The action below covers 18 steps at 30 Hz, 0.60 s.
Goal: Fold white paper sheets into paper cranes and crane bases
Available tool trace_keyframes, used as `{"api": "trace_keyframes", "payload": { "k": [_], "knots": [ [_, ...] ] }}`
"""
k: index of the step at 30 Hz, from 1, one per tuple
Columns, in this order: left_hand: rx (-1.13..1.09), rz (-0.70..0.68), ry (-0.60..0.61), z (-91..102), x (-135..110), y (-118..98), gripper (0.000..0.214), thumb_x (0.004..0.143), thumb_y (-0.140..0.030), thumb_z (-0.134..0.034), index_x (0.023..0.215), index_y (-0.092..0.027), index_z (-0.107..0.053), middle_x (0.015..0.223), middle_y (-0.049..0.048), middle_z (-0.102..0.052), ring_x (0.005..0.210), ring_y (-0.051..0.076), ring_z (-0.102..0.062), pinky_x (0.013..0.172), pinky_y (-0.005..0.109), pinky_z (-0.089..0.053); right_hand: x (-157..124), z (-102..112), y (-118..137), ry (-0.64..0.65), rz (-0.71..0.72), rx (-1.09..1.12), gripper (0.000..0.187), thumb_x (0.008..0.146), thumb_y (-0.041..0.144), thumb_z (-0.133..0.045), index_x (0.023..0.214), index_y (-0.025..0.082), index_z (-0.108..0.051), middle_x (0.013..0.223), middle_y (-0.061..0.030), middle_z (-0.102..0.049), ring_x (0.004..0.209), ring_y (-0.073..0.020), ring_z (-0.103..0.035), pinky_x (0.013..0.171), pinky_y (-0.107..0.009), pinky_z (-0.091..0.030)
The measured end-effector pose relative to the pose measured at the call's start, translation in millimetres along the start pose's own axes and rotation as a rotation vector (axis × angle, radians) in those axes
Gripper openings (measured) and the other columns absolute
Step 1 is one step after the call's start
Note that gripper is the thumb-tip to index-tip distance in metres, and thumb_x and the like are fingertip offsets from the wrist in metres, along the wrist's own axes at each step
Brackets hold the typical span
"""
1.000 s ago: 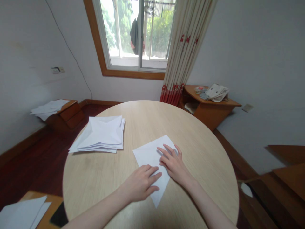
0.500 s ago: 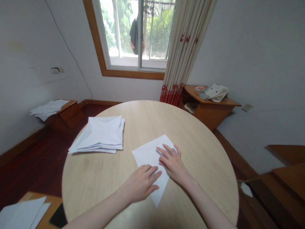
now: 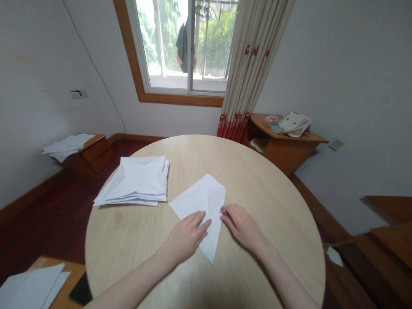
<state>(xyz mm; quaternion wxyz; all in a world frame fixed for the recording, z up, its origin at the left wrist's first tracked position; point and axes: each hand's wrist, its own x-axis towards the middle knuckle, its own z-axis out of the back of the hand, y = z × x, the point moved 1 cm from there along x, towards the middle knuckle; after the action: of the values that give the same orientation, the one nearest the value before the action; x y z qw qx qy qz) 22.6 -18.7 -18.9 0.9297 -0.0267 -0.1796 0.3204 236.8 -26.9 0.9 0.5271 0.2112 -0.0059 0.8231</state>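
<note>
A folded white paper sheet lies near the front of the round wooden table. My left hand rests flat on the sheet's near part, fingers stretched out. My right hand is at the sheet's right edge, its fingertips pinching that edge, which is lifted slightly off the table. A stack of folded white papers sits on the table's left side, apart from both hands.
A low wooden cabinet with papers stands at the left wall. A corner shelf with a bag is at the right of the curtain. More paper and a dark phone lie on a surface at bottom left.
The sheet has turned and shifted left, its far corner now pointing further back. My right hand moved off the top of the sheet to its right edge and pinched it.
</note>
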Motion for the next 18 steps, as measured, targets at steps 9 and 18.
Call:
{"api": "trace_keyframes", "payload": {
  "k": [9,18],
  "knots": [
    [-0.018,0.026,0.034,3.7,1.4,0.0,0.032,0.097,-0.022,-0.045,0.128,-0.02,-0.054,0.132,0.0142,-0.055,0.121,0.027,-0.053,0.097,0.044,-0.049,-3.6,-9.9,-0.8,0.115,-0.099,-0.146,0.035,0.101,0.031,-0.037,0.073,0.021,-0.056,0.073,-0.0038,-0.067,0.068,-0.0205,-0.064,0.059,-0.03,-0.042],
    [-0.001,0.023,0.079,6.6,2.1,-1.5,0.034,0.095,-0.018,-0.048,0.129,-0.017,-0.052,0.133,0.0156,-0.053,0.122,0.029,-0.051,0.097,0.044,-0.049,-4.7,-11.8,0.8,0.132,-0.08,-0.168,0.038,0.101,0.03,-0.033,0.074,0.021,-0.058,0.074,-0.0049,-0.067,0.068,-0.0211,-0.065,0.059,-0.031,-0.043]
  ]
}}
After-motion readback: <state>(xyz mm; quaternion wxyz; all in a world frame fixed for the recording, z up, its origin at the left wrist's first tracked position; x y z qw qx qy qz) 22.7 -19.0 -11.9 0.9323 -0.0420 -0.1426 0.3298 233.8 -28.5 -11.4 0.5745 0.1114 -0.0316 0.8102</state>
